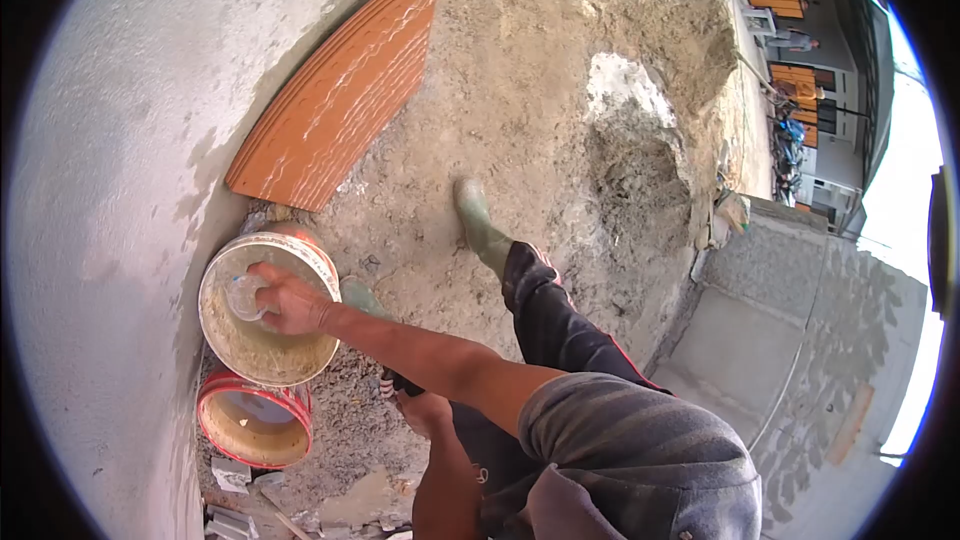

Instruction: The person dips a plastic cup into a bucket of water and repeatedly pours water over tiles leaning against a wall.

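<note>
My right hand [288, 300] reaches down into a large white bucket [262, 370], whose inside is smeared with pale residue. Its fingers are closed on a clear plastic cup [243, 297] low inside the bucket. Closer to my body, my left hand [425, 412] wraps around a tool with a black handle [405, 384]; a pale ridged end shows past the fingers, and the rest is hidden. A red-rimmed bucket [300, 438] stands beside the white one, with greyish liquid inside.
Orange ridged sheets [340, 90] lean against the grey plastered wall [110, 190]. Dug-up soil [640, 175] with a white powdery patch lies beyond my boot [482, 225]. Rubble [232, 475] sits below the red-rimmed bucket. Another person [793, 41] is far off near a house.
</note>
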Tool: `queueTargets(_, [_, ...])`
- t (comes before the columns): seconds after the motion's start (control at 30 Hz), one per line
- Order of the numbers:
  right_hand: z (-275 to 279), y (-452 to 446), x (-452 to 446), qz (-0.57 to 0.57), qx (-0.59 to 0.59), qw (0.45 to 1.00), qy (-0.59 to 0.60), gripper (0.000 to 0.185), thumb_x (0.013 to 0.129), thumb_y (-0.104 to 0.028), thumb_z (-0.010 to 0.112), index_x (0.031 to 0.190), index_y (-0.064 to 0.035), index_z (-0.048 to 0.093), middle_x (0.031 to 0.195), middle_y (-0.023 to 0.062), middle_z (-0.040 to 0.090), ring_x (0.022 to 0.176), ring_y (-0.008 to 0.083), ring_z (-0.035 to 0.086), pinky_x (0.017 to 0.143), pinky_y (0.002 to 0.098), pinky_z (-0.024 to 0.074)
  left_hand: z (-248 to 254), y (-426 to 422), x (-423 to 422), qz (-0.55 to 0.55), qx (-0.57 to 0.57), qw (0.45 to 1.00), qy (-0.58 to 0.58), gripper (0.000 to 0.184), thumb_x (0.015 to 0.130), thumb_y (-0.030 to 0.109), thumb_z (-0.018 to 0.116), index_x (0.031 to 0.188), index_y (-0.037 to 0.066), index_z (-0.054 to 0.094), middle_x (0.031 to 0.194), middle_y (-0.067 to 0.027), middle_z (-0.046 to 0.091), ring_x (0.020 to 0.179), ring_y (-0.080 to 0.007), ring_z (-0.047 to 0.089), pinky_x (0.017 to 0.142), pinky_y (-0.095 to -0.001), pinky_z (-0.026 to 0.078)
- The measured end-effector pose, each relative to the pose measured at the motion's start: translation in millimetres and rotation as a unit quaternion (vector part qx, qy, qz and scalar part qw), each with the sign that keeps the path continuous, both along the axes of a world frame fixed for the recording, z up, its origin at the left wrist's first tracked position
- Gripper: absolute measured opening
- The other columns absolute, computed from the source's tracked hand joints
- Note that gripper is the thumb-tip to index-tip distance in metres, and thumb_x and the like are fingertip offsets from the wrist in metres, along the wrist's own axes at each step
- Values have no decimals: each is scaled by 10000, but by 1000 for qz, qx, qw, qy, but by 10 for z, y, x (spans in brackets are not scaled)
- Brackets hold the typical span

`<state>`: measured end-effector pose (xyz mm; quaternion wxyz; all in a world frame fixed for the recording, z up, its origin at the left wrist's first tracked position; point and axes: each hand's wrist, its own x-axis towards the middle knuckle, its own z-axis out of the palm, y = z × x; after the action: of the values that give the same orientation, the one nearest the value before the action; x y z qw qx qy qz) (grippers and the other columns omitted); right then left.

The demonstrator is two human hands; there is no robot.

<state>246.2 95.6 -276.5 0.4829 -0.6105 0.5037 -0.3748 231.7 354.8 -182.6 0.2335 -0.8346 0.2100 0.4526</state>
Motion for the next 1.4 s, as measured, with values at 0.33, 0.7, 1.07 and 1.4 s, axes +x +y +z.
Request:
queueTargets(0.33, [649, -648, -717, -97, -21, 994, -39, 471, 756, -21, 779, 1095, -75, 456, 1259, 192, 483, 1199, 437, 540, 1038, 440, 459, -140, 47, -120, -49, -48, 997, -34, 650, 899, 611, 601, 1308, 110, 663, 1276, -159, 698, 1141, -375, 685, 912, -517, 545])
queueTargets(0.7, [643, -1191, -1247, -260, -138, 956, -19, 419, 721, -72, 837, 1085, -47, 631, 1195, 205, 649, 1140, 413, 630, 976, 457, 517, 75, -28, -220, -80, -42, 995, -46, 665, 912, 473, 588, 1440, 73, 528, 1470, -174, 510, 1230, -391, 615, 1013, -501, 533])
queueTargets(1.07, [726, -1277, -1137, -140, -105, 972, 158, 332, 761, -102, 821, 1080, -66, 736, 1249, 232, 676, 1053, 409, 704, 862, 425, 595, 99, -26, -205, -29, -8, 999, -36, 680, 911, 465, 621, 1462, 86, 501, 1503, -152, 490, 1292, -371, 573, 1038, -478, 517])
queueTargets(1.4, [737, -1282, -1044, -114, -64, 977, 171, 344, 766, -111, 801, 1104, -94, 740, 1303, 283, 624, 1063, 450, 680, 881, 465, 590, 141, -139, -184, -38, 13, 999, -27, 666, 929, 477, 597, 1449, 74, 497, 1476, -161, 498, 1288, -366, 576, 1002, -477, 543])
